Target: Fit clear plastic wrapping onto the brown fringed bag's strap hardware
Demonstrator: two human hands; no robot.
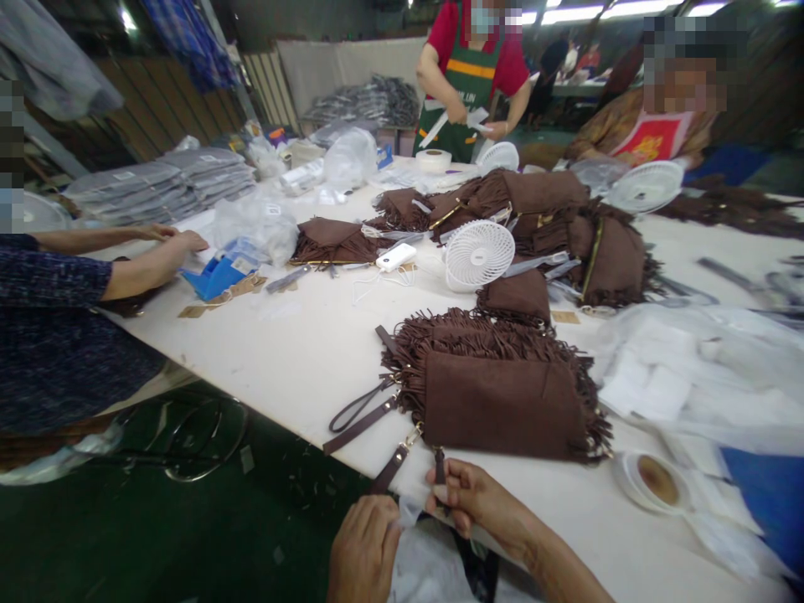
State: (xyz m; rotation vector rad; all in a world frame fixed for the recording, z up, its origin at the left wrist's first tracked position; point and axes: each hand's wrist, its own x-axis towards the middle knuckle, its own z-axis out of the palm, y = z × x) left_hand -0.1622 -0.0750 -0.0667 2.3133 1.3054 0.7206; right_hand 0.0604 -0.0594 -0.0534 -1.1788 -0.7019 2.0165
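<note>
Brown fringed bags (502,406) lie in a stack at the near table edge, flap side up, with fringe along the back and sides. Several wrist straps (361,425) hang off their left side from gold clasps. In my right hand (481,502), a dark brown strap (440,471) is pinched between thumb and fingers, just below the front bag. My left hand (365,540) is closed beside it, fingers curled, at the lower end of another brown strap (390,471). A scrap of clear plastic (409,511) shows by its thumb. What the left fingers grip is hidden.
A white fan (479,255) and a power bank (395,258) stand beyond the bags. More brown bags (540,197) are heaped behind. A tape roll (653,483) and plastic bags (691,360) lie right. A co-worker's hands (179,241) are near a blue tape dispenser (221,270).
</note>
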